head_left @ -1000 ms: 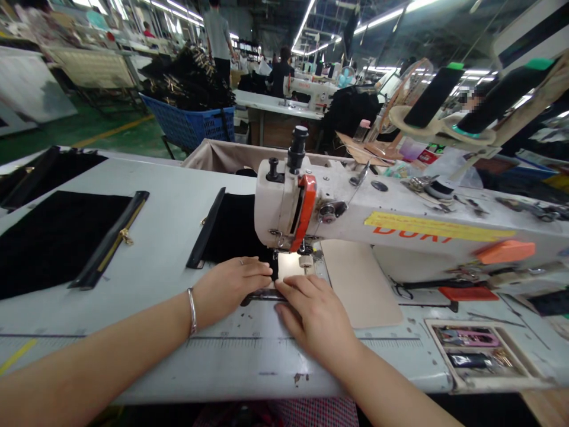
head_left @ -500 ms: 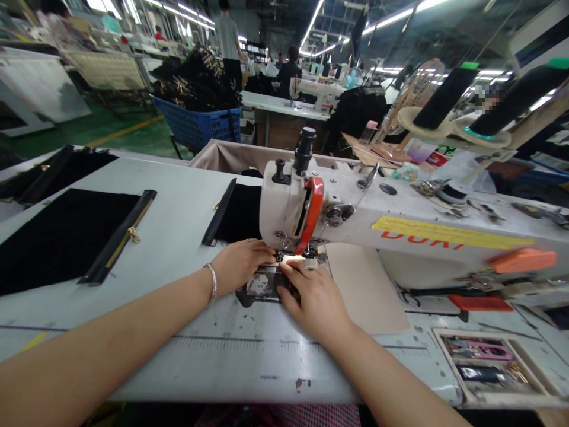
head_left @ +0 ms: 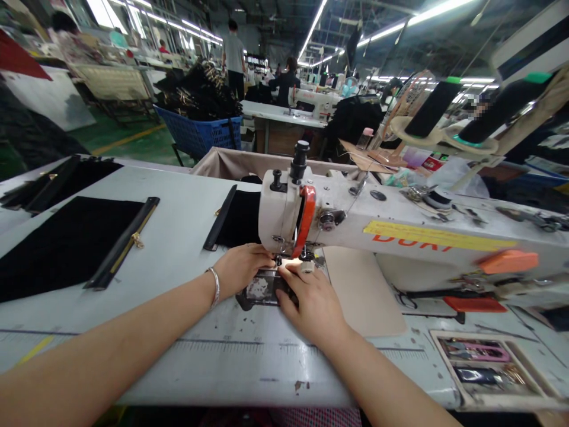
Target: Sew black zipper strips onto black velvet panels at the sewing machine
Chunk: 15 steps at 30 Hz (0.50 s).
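Shifted farther back since a second ago: black panel (head_left: 242,218), part hidden behind machine head (head_left: 278,213). At its near end, left hand (head_left: 243,268), fingers together, can't tell if pinching. Right hand (head_left: 313,302), thumb spread, nothing gripped. Orange "DUKI"-ish lettering (head_left: 427,244), half under yellow tape (head_left: 438,235).

Beyond the worktop (head_left: 222,379), a heaped blue basket (head_left: 204,135) stands over green floor (head_left: 144,153). A second sewing machine (head_left: 313,99) is noted farther back, with a person in a grey top (head_left: 233,56) standing leftward. Front right, an inset tray (head_left: 493,400) contains a pink-handled tool (head_left: 489,351). Tube lights (head_left: 312,29) overhead are lit.
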Tool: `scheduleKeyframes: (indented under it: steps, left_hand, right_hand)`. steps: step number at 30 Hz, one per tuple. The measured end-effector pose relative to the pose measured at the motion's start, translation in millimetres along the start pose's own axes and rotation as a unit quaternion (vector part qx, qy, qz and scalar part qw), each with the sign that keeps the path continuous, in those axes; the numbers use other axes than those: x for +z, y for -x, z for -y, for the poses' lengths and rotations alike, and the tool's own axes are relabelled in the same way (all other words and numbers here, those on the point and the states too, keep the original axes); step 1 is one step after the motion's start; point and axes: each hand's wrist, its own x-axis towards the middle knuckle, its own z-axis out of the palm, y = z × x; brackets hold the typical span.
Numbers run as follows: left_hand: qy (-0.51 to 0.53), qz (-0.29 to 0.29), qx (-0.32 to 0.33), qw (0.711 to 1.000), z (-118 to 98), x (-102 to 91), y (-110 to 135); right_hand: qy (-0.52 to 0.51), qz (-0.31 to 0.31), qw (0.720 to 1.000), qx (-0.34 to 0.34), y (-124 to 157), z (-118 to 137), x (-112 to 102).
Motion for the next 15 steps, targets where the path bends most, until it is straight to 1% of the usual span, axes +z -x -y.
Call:
scheduleKeyframes:
  steps: [4, 8, 15]
  left_hand:
    - [0.001, -0.010, -0.009, 1.000, -0.1, -0.7, -2.0]
    - [0.005, -0.009, -0.003, 1.000, -2.0, -2.3, -2.9]
    - [0.026, -0.016, 0.007, 1.000, -1.6, 3.3, 3.2]
  right_hand:
    - [0.001, -0.007, 1.000, 0.004, -0.9, 0.6, 0.6]
    - [0.000, -0.014, 1.000, 0.003, -1.7, 2.4, -1.8]
    - [0.009, -0.014, 1.000, 0.005, 3.2, 5.8, -1.7]
